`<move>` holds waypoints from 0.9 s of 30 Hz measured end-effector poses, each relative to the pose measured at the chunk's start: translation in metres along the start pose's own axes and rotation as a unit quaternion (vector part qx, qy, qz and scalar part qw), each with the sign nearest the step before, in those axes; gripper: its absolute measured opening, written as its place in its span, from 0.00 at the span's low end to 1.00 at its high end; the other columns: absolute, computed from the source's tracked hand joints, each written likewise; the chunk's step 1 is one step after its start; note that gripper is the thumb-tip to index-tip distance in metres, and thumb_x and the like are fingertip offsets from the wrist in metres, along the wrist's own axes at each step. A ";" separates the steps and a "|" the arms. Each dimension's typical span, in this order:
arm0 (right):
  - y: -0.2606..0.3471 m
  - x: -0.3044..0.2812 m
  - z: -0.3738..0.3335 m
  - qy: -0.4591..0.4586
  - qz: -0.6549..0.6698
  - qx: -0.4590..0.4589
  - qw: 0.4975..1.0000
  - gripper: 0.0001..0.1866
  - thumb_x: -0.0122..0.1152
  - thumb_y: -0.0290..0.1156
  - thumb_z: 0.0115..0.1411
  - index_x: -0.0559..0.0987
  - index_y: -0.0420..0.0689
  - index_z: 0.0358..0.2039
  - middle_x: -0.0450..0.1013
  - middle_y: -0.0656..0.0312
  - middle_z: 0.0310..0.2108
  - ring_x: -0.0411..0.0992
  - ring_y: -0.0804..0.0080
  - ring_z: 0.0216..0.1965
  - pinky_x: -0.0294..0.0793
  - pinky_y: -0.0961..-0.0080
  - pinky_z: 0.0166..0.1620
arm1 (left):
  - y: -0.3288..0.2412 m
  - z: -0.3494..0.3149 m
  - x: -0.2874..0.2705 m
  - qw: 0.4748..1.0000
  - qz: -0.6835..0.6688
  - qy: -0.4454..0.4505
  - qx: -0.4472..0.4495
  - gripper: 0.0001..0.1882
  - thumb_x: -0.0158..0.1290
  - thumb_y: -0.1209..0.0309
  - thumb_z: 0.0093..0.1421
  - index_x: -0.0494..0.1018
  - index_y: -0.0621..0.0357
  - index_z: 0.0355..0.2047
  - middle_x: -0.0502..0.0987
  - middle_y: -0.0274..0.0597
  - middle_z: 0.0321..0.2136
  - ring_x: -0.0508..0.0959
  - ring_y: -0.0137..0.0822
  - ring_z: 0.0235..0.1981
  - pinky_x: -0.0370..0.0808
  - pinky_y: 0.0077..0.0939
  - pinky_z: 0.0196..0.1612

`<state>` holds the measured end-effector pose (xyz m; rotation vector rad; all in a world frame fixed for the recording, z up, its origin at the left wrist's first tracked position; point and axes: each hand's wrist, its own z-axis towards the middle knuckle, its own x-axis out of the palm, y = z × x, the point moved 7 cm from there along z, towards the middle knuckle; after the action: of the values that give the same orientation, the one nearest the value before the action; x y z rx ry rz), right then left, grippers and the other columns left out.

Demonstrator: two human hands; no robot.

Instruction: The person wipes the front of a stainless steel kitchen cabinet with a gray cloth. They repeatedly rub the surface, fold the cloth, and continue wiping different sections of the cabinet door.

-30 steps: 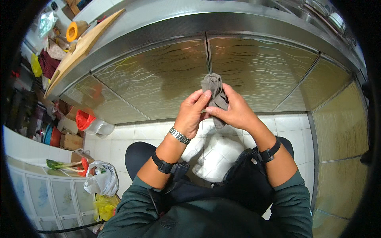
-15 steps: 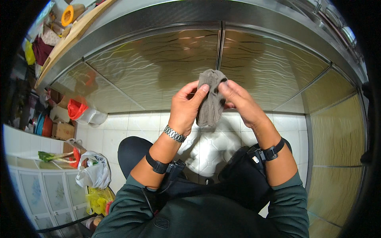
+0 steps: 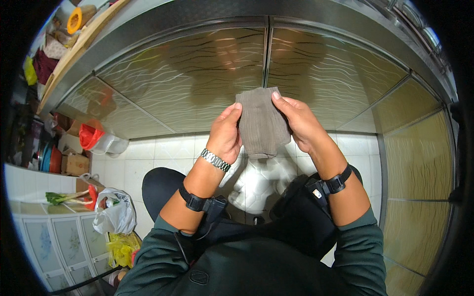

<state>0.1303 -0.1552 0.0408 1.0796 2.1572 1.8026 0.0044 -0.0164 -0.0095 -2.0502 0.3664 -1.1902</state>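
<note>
A grey-brown folded cloth (image 3: pixel 263 126) with fine ribs hangs spread between my two hands, in front of the cabinet doors. My left hand (image 3: pixel 227 130) pinches its upper left edge, the thumb lying on the front. At the upper right corner my right hand (image 3: pixel 295 118) grips it between thumb and fingers. The cloth is roughly square, its lower edge above the tiled floor. Some of my fingers are hidden behind it.
Glossy cabinet doors (image 3: pixel 197 74) rise ahead under a metal counter edge (image 3: pixel 163 27). To the left stand a bin with a red bag (image 3: pixel 91 136), a white plastic bag (image 3: pixel 114 217), green onions (image 3: pixel 66 198) and a yellow bag (image 3: pixel 121 249). My knees are bent below my hands.
The cloth was narrow and bunched up; now it is opened out wide and flat. My hands have moved farther apart, holding its two sides.
</note>
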 end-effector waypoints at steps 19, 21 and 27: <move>0.051 -0.058 -0.010 -0.039 0.054 -0.090 0.994 0.23 0.78 0.39 0.78 0.86 0.37 0.63 0.89 0.54 0.54 0.88 0.68 0.51 0.90 0.68 0.58 | 0.016 0.000 0.002 0.996 -0.055 0.062 -0.042 0.22 0.57 0.62 0.88 0.76 0.64 0.71 0.85 0.51 0.67 0.89 0.45 0.64 0.89 0.50 0.68; 0.049 -0.062 -0.009 -0.054 0.054 -0.080 0.994 0.23 0.79 0.39 0.77 0.86 0.36 0.62 0.89 0.53 0.54 0.89 0.67 0.50 0.90 0.67 0.57 | 0.017 0.002 0.000 0.998 -0.020 0.062 -0.026 0.21 0.57 0.62 0.88 0.78 0.64 0.70 0.86 0.50 0.65 0.89 0.42 0.63 0.90 0.46 0.67; 0.041 -0.069 -0.009 -0.049 0.075 -0.019 0.996 0.22 0.79 0.37 0.77 0.87 0.33 0.61 0.89 0.49 0.55 0.90 0.63 0.49 0.93 0.63 0.53 | 0.003 0.000 0.002 0.999 -0.003 0.043 0.032 0.16 0.56 0.62 0.88 0.81 0.57 0.67 0.89 0.38 0.60 0.90 0.34 0.58 0.91 0.32 0.57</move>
<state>0.1939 -0.2022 0.0574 1.3234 2.0268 1.8009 0.0061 -0.0195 -0.0108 -1.9511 0.3575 -1.2808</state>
